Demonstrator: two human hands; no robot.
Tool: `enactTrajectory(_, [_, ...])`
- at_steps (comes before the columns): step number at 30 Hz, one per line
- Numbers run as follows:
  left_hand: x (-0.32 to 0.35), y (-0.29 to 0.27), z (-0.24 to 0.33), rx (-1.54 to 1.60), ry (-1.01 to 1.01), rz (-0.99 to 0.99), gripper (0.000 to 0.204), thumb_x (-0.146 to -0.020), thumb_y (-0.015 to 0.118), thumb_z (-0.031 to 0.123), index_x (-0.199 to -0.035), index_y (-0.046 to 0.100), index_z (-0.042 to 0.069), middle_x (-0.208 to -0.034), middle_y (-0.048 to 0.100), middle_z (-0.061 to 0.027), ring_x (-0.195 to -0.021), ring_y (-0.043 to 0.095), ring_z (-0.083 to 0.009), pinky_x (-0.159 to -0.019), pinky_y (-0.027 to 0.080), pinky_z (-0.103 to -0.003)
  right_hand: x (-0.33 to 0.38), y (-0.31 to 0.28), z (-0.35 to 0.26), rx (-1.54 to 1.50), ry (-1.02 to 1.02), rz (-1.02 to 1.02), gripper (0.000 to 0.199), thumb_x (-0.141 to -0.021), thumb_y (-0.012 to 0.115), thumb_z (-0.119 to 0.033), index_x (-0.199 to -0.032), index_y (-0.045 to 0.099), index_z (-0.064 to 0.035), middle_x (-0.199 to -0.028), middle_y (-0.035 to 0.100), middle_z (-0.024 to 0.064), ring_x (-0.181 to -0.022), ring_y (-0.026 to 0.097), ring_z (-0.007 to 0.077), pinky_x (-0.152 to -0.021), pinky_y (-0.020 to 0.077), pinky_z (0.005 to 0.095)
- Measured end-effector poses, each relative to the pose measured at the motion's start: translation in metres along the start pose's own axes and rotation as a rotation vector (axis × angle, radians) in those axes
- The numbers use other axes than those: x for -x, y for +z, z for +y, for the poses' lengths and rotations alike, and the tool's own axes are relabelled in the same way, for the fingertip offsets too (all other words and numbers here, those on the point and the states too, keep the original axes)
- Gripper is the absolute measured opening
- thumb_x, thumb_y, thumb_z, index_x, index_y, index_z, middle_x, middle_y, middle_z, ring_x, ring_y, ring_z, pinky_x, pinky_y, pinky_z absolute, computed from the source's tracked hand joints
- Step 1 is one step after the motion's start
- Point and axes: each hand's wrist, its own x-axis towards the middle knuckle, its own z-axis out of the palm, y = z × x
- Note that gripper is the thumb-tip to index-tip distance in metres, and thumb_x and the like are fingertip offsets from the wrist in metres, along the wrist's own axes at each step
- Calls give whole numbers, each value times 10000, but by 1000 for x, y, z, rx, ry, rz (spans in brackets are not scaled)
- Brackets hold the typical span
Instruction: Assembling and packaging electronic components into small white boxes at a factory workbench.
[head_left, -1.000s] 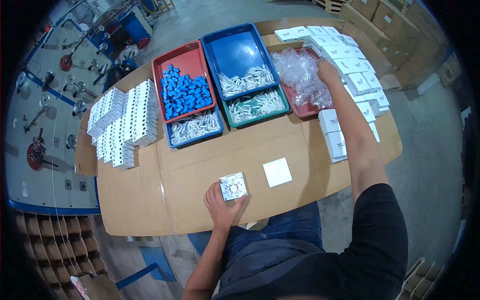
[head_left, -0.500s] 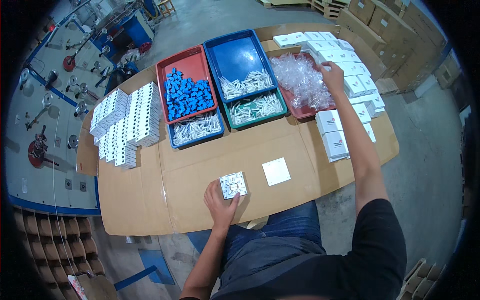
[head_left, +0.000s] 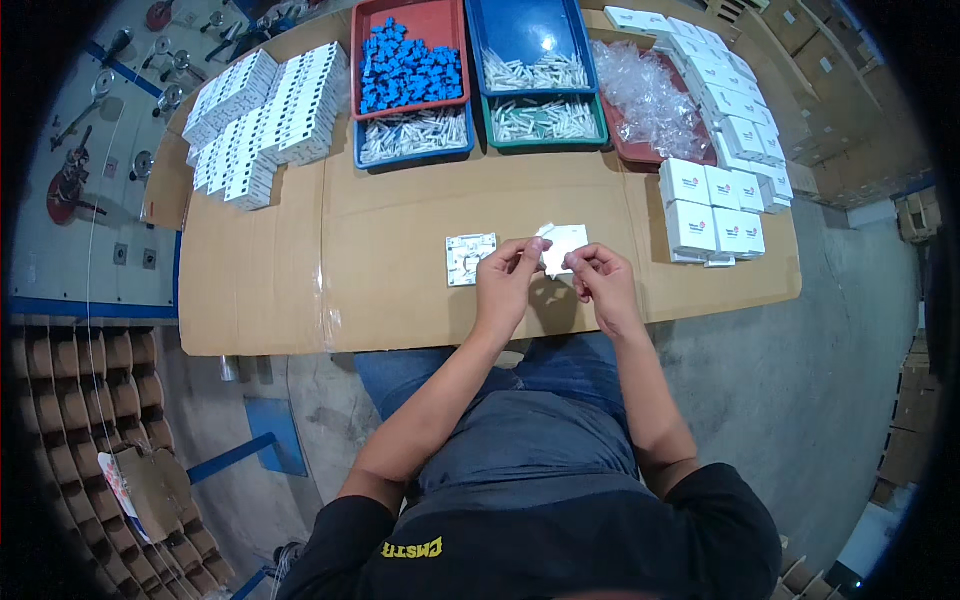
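Both hands are up close together over a flat white square plate [head_left: 567,240] on the cardboard-covered table. My left hand [head_left: 508,280] is pinched at the plate's left side. My right hand [head_left: 606,286] pinches at its lower right, fingers curled. What the fingertips hold is too small and pale to make out; it may be clear plastic. A white square frame [head_left: 461,262] with a fitted inside lies by itself just left of my left hand. Beyond my right hand, a red tray [head_left: 640,156] holds crumpled clear plastic pieces [head_left: 650,98].
Stacked white boxes [head_left: 692,228] stand at the right. White block-shaped units [head_left: 262,130] with dark openings fill the left. At the back are a red tray of blue parts [head_left: 410,75] and blue and green trays of white plugs [head_left: 535,120].
My right hand has come from the clear plastic tray to the middle front. My left hand has let go of the white frame and moved right to meet it. The view has shifted.
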Motion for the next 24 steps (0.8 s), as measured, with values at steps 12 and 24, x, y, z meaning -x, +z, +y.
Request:
enactTrajectory(12, [32,-11,6,-124,267,216,142,-960,776,115,-1003,779,-20,-898,657,-24,-788,638,-82,-689,502,-237,20,43,-8,376,-233,14,140,-981,761,-168,-1023,698,-50,-808,667,-28,-696,589,9,-530,423,180])
enactTrajectory(24, [31,-43,1,-673,722,6,377,-871,817,135,-1185,625,54,-1054,702,-151,-954,702,-375,-823,559,-440,12,38,-4,263,65,-168,99,-977,692,-66,-1067,702,-27,-821,672,-14,-661,596,31,-533,454,197])
